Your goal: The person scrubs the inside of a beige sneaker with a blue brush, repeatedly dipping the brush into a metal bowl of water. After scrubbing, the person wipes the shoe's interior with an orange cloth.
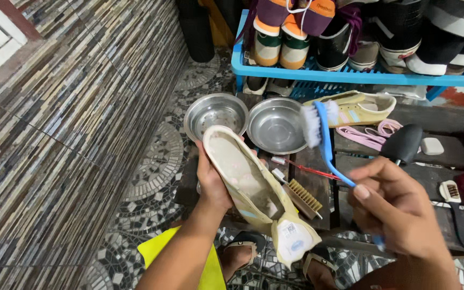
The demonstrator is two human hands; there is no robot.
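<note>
Cream canvas shoe (253, 188) lay gripped in left hand (210, 180), opening upward, long axis running from toe near the steel bowls (216, 110) back toward the body; right hand (396, 207) clasped a blue brush (323, 137), bristles poised just right of the toe

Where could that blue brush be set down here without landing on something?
Bare dark bench shows between the right bowl and the wooden brush, and again right of the pink laces near the small white block. The mosaic floor left of the left bowl is open. The blue rack is packed with shoes.
</note>
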